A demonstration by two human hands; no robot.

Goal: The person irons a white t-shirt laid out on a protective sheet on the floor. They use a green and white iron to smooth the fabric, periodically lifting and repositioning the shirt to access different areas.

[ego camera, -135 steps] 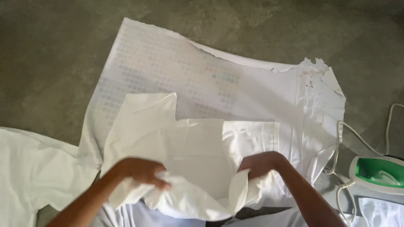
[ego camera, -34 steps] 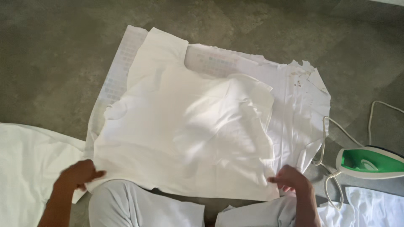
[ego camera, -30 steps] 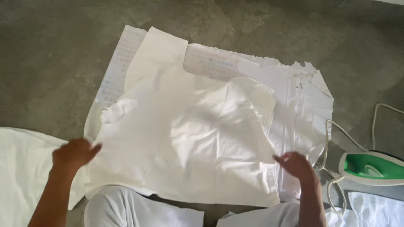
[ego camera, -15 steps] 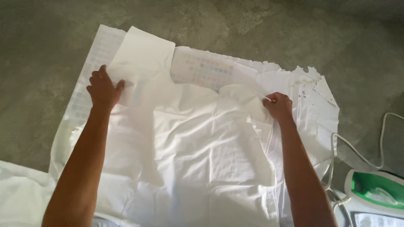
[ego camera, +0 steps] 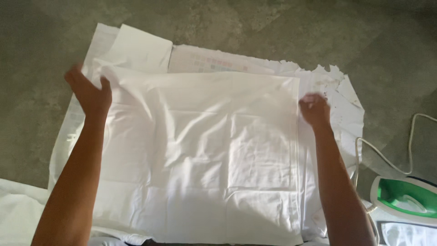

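Spreading across the middle of the view, the white garment [ego camera: 200, 155] lies flat on a larger sheet of printed paper [ego camera: 218, 61], which itself rests on the grey concrete floor [ego camera: 273, 23]; the garment's far edge runs from ten o'clock to two o'clock, and one sleeve [ego camera: 139, 48] projects beyond it at eleven o'clock, overlapping the paper.

The left hand [ego camera: 90, 93] sits at the garment's far left corner, at ten o'clock; its fingers [ego camera: 75, 75] are blurred, partly spread and raised over the cloth edge; whether they pinch the fabric or merely touch it, I cannot tell. The right hand [ego camera: 314, 110] sits at the far right corner, at two o'clock; its fingers are curled together, just beside the garment's right edge; whether cloth is caught between them, I cannot tell, since the hand is blurred. Both forearms reach forward along the garment's two sides.

The paper's torn margin [ego camera: 337, 86] shows beyond the right hand; a green and white iron [ego camera: 403, 200] stands on the floor at four o'clock, well apart from the right hand; its pale cord [ego camera: 409, 136] loops above it. More white cloth [ego camera: 18, 209] lies at eight o'clock, near the left forearm.
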